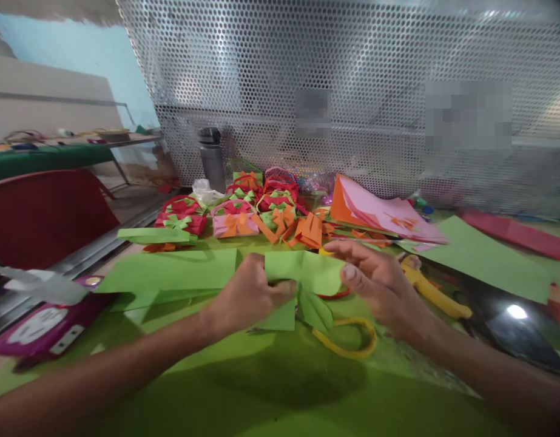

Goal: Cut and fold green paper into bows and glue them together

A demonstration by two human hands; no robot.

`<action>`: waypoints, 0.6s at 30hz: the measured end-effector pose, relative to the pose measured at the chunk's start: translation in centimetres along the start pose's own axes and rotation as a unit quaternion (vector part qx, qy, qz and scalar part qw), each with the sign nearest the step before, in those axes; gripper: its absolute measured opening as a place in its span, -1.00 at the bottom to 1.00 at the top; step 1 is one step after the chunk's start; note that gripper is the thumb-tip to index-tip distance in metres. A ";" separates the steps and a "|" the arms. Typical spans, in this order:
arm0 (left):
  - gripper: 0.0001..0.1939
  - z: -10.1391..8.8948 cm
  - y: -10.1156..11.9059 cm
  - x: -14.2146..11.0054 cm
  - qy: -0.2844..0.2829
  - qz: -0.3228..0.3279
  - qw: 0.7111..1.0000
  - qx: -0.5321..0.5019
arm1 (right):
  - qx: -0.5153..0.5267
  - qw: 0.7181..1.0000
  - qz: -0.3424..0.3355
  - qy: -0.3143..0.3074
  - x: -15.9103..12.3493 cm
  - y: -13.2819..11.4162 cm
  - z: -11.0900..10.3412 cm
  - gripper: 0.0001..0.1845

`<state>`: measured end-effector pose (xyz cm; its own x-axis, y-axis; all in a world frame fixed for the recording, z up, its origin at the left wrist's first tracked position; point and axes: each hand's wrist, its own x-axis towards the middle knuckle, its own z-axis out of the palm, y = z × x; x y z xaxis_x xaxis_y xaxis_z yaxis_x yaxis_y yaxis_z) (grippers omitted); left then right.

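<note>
My left hand (247, 294) is closed around a folded piece of light green craft sheet (284, 264), thumb pressed on its front. My right hand (380, 282) is at the sheet's right edge, thumb and fingers apart; whether the thumb touches the edge I cannot tell. Below the sheet hang narrow green strips (317, 312), like bow tails. A yellow loop (368, 343) lies just under them on the green table surface (261, 388). Left of my left hand is a long flat green sheet (170, 270).
Small red, pink and orange bags with bows (234, 224) stand behind my hands. Pink and orange sheets (380, 206) are stacked back right, near a yellow-handled tool (434, 294) and a dark glossy phone-like slab (511, 321). A grey bottle (211, 159) and purple packet (52, 331) are left.
</note>
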<state>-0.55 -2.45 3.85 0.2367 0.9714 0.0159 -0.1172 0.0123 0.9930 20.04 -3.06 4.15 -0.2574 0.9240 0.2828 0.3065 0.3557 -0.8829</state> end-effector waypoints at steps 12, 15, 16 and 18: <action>-0.67 -1.1 -0.3 1.3 -0.105 -0.057 0.983 -0.136 | 0.038 0.999 -0.038 -0.002 0.2 1.4 1.2 -0.73; -0.68 -1.1 -1.0 1.3 -0.216 -0.059 0.959 -0.175 | -0.031 0.995 -0.088 -0.030 -0.4 1.3 1.8 -0.55; -0.70 -1.1 -1.3 1.3 -0.233 -0.054 0.954 -0.179 | -0.051 0.992 -0.113 -0.030 -0.6 1.2 1.9 -0.51; -0.74 -1.0 -1.7 1.2 -0.251 -0.048 0.949 -0.186 | -0.089 0.983 -0.157 -0.023 -0.9 1.0 1.9 -0.48</action>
<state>-1.03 -1.09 2.08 0.6818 0.7277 0.0745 -0.3821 0.2675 0.8846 18.82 -3.85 2.32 -0.4055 0.7583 0.5104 0.3601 0.6458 -0.6733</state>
